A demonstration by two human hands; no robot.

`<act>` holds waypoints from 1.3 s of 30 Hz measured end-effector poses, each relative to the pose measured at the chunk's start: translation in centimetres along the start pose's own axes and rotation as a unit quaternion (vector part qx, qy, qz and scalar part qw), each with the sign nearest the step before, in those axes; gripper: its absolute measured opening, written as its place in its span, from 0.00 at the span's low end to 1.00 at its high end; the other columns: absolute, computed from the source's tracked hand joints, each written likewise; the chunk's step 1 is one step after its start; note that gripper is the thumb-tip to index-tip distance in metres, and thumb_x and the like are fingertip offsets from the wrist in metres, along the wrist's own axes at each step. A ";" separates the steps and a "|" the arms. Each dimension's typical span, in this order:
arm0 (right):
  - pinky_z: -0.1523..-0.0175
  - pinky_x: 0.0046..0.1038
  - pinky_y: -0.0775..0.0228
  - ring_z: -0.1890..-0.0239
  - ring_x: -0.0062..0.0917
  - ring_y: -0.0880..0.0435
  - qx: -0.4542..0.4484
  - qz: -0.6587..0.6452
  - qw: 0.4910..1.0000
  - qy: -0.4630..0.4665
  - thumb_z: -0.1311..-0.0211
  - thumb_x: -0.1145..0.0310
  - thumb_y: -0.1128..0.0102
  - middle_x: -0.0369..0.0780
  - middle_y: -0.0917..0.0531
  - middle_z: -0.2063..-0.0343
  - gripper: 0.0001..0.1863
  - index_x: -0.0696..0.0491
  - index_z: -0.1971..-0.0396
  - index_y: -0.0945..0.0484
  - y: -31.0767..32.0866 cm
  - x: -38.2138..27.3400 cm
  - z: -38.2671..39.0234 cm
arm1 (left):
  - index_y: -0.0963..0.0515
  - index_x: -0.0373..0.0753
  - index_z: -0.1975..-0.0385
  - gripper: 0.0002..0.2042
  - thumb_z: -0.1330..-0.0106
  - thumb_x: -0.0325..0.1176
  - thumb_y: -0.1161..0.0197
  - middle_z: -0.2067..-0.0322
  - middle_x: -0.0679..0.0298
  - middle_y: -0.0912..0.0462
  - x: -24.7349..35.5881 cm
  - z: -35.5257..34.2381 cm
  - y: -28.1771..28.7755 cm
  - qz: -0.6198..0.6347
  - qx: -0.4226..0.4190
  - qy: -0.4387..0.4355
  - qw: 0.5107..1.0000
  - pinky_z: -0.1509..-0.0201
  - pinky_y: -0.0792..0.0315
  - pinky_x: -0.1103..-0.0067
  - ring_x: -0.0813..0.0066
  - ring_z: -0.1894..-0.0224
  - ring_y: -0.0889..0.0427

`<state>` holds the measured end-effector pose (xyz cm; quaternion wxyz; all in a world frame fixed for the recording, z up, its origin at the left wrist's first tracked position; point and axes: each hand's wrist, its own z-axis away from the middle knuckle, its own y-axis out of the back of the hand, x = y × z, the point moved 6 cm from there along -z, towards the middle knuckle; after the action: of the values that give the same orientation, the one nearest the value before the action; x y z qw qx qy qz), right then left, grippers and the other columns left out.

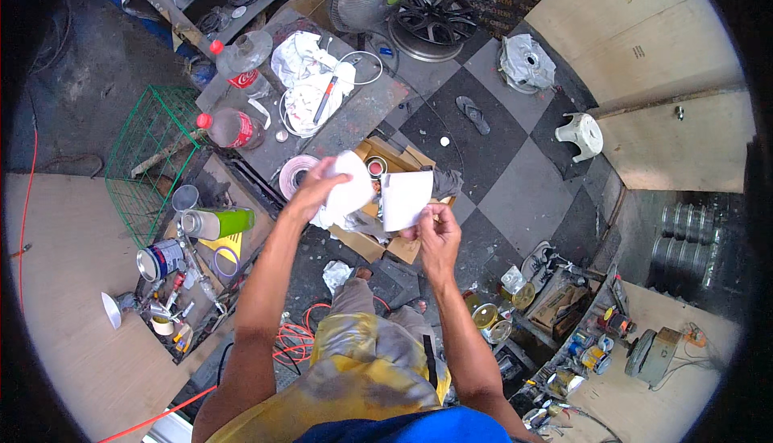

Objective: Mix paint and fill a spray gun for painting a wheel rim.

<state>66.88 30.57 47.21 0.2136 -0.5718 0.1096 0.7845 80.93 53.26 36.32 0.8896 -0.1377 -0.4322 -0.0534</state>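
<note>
My left hand (316, 192) is closed on a white, rounded, paper-like piece (351, 185), its fingers lying along the left side. In my right hand (437, 238) the fingertips pinch the lower corner of a flat white piece of paper (405, 200) with a roughly square outline. A narrow gap separates the two white pieces. Both are held above an open cardboard box (361, 246), hiding much of its inside. Between them shows a small round tin (376, 168) with a reddish inside. A tape roll (296, 174) lies beside my left hand.
The bench holds red-capped bottles (233, 129), white cloths (306, 69) and a knife-like tool (326, 98). At left are a green wire basket (153, 161), a green-and-clear bottle (225, 223) and a paint can (159, 260). An orange hose (296, 342) lies by my feet; a white stool (580, 135) stands right.
</note>
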 end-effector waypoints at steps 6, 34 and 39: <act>0.70 0.20 0.24 0.77 0.17 0.17 0.021 0.026 0.999 -0.022 0.28 0.69 0.41 0.36 0.17 0.76 0.07 0.57 0.60 0.25 5.0 0.2 2.2 | 0.34 0.37 0.32 0.51 0.56 0.54 0.18 0.45 0.46 0.21 7.1 -4.1 8.3 -0.410 0.201 -0.107 0.883 0.37 0.28 0.65 0.56 0.42 0.22; 0.74 0.21 0.31 0.75 0.13 0.18 0.422 -0.144 0.895 -0.015 0.31 0.67 0.36 0.34 0.17 0.74 0.10 0.56 0.60 0.26 27.4 14.6 44.4 | 0.22 0.34 0.49 0.22 0.24 0.50 0.45 0.55 0.61 0.16 -28.3 33.7 -39.5 -0.259 -0.476 0.233 0.808 0.55 0.15 0.75 0.73 0.55 0.14; 0.73 0.24 0.28 0.76 0.16 0.19 0.538 -0.250 0.804 -0.038 0.29 0.65 0.39 0.35 0.19 0.73 0.11 0.58 0.59 0.27 27.1 22.7 51.8 | 0.22 0.30 0.47 0.33 0.26 0.61 0.51 0.51 0.56 0.16 -32.6 36.5 -41.3 -0.587 -0.575 0.108 0.559 0.46 0.20 0.66 0.69 0.53 0.15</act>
<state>4.62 32.94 40.54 0.6795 -0.3424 0.3593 0.5404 24.31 23.58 40.52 0.4335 -0.3292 -0.1960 -0.8157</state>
